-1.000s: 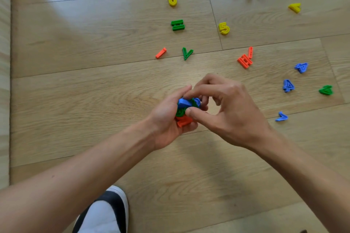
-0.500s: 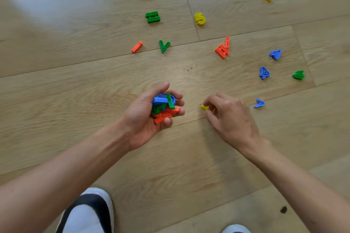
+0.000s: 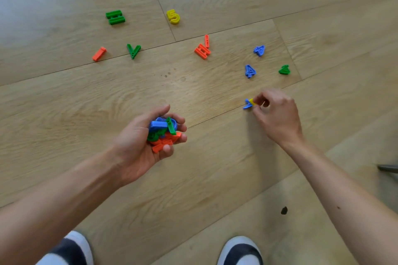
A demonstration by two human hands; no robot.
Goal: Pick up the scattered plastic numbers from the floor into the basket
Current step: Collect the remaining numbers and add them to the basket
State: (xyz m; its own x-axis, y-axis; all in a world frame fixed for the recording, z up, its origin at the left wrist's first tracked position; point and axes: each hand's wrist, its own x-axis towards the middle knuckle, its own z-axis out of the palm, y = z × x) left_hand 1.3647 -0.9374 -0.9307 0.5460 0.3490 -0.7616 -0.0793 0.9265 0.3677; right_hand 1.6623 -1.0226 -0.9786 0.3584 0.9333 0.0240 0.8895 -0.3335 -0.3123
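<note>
I keep my left hand [image 3: 146, 142] cupped around a pile of numbers [image 3: 163, 133] as a holding tray, since no basket is in view. My right hand [image 3: 275, 114] pinches a yellow piece [image 3: 252, 101] against the blue number [image 3: 247, 104] on the floor [image 3: 64, 103]; others lie scattered toward its far edge.

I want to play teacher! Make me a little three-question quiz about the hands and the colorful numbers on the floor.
1. True or false: the left hand is empty.
2. What colour is the 5 lying on the floor? A) blue B) yellow C) orange
3. Fill in: the right hand pinches a small yellow piece right beside a ____ piece on the floor.

Key:
1. False. It cups a pile of blue, green and orange pieces.
2. B
3. blue
</note>
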